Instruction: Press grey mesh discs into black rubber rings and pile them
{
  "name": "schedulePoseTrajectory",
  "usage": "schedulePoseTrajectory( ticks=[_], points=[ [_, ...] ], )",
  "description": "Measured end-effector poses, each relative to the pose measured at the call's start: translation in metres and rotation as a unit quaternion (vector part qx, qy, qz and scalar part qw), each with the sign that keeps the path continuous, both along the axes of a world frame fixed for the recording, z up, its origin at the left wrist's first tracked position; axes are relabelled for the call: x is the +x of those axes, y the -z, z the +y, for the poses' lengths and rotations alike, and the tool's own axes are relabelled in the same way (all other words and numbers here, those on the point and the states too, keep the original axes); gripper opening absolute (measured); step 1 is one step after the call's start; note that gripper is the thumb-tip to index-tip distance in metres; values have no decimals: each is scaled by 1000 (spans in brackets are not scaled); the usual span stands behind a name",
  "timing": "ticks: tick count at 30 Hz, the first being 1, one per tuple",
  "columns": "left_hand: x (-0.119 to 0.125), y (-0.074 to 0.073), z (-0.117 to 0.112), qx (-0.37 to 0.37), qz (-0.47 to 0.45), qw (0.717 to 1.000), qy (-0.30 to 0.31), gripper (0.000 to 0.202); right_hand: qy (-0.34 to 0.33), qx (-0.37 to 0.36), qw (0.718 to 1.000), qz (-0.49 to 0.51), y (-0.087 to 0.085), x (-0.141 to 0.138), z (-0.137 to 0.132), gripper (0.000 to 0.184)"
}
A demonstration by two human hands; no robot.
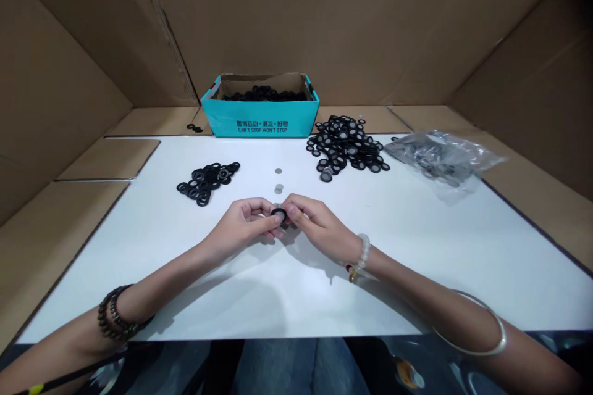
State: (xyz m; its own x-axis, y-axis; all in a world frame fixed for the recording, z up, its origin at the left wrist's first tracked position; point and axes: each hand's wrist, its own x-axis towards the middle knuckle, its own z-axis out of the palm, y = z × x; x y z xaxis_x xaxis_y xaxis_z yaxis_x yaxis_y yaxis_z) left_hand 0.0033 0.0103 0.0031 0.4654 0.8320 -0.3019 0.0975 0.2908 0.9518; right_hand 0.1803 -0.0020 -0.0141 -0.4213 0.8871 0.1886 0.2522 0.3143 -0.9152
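1. The left hand (239, 225) and right hand (319, 228) meet on the white tabletop (393, 253), well in front of the teal cardboard box (259, 122).
2. The fingers of both hands curl in and pinch a black rubber ring (279, 216) between their tips. The ring stands tilted, partly hidden by the fingers, in front of the box.
3. Two small metal mesh discs (278, 179) lie apart from each other, between the fingers and the box.
4. A loose pile of plain black rings (207, 182) lies forward-left of the hands, in front of the box's left end.
5. A larger heap of black rings with mesh centres (345, 145) sits just beside the box's right end, near the table's far edge.
6. A clear plastic bag (440, 157) lies farther right of the box, over the table's right edge.
7. The table's near edge runs beneath both forearms, with white surface open on either side of the hands.
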Motion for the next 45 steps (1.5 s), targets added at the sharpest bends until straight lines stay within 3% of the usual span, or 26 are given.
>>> schedulePoseTrajectory(
  ticks=[5, 16, 22, 26, 27, 30, 32, 38, 45],
  points=[
    [-1, 4, 0, 16, -8, 1000, 10, 25, -6, 81, 994, -79, -2, 2, 0, 24],
    [-7, 4, 4, 79, -10, 995, 56, 12, -41, 146, 986, -71, 1, 3, -1, 19],
    [-7, 3, 4, 150, 46, 987, -19, 11, -17, 159, 985, -66, 7, 0, -3, 20],
    [-15, -1, 15, 215, 65, 955, -196, 15, -76, 178, 978, -74, 8, -4, -6, 18],
    [-15, -2, 15, 212, 59, 953, -210, 16, -79, 178, 978, -74, 8, -4, -6, 19],
    [-9, -2, 7, 153, 28, 984, -92, 18, -16, 139, 988, -69, 6, -3, -4, 21],
    [-4, -2, 0, 119, 4, 991, -59, 18, 7, 114, 991, -64, 5, -2, -2, 22],
    [-2, -2, -4, 64, -24, 996, -54, 16, -1, 122, 990, -72, 6, -4, -4, 25],
    [-3, 15, -1, 33, 5, 999, -36, 21, -24, 178, 962, -206, 10, -2, -1, 26]
  ],
)
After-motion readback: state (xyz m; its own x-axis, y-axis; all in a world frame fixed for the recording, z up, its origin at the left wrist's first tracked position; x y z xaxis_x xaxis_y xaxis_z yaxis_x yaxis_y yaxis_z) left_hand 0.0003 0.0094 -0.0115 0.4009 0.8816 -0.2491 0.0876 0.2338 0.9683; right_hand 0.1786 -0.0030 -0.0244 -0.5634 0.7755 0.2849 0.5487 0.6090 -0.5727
